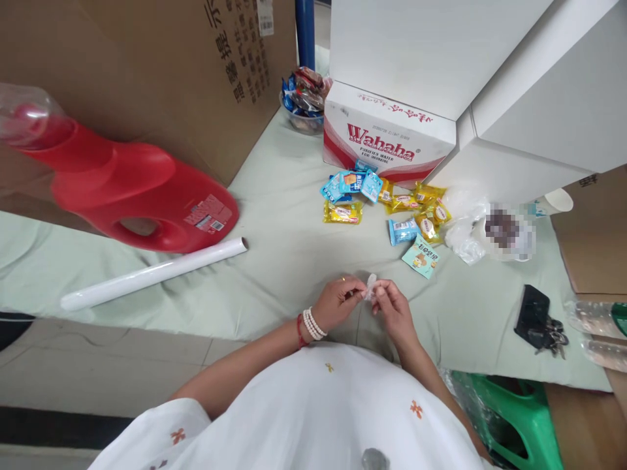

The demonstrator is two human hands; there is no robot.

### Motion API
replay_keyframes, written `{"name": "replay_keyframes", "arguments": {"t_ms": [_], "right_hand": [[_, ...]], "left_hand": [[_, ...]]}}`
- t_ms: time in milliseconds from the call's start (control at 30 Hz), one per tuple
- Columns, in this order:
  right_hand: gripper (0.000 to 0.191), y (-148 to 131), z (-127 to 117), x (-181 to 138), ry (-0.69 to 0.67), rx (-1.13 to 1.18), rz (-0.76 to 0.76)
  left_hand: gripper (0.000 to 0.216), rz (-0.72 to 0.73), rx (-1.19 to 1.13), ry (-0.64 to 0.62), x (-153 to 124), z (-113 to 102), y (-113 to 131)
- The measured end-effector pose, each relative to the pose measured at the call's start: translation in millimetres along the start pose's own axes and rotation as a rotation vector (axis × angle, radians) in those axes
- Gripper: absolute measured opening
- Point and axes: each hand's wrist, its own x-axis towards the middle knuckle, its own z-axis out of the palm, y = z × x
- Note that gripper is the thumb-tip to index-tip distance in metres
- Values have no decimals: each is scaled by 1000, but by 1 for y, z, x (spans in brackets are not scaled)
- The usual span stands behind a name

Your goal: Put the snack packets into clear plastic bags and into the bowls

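Close to the table's front edge, my left hand (pixel 337 300) and my right hand (pixel 393 308) pinch a small whitish, translucent piece (pixel 371 282) between them. It looks like crumpled thin plastic, but its kind is too small to make out. Both sets of fingertips are closed on it. Just beyond my right hand lies a light green square packet (pixel 421 257) with a cartoon on it. Behind that are a blue snack packet (pixel 403 232) and several yellow snack packets (pixel 429 225). More blue packets (pixel 345 185) lie in a pile farther back, beside a single yellow packet (pixel 342 213).
To the left, a large red jug (pixel 147 176) lies behind a white roll (pixel 157 274). A Wahaha carton (pixel 386 134) and a bowl of snacks (pixel 302 121) stand at the back. On the right are a paper cup (pixel 557 202), black pouch with keys (pixel 533 316) and green stool (pixel 524 418).
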Motion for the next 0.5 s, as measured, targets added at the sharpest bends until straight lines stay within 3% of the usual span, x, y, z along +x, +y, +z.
{"name": "replay_keyframes", "arguments": {"t_ms": [100, 200, 300, 367, 433, 500], "right_hand": [[32, -5, -4, 9, 1, 13, 22], [32, -13, -19, 15, -37, -48, 56], [31, -18, -36, 18, -227, -202, 97], [32, -15, -44, 21, -238, -313, 69], [32, -7, -50, 23, -84, -432, 6], [30, 6, -53, 25, 114, -553, -57]], "left_hand": [[25, 20, 37, 17, 1, -5, -1], [26, -91, 32, 67, 2, -19, -5], [27, -146, 62, -84, 8, -43, -10], [28, -107, 150, -138, 21, -64, -12], [28, -74, 271, 3, 48, -90, -14], [27, -87, 404, 284, 90, -122, -15]]}}
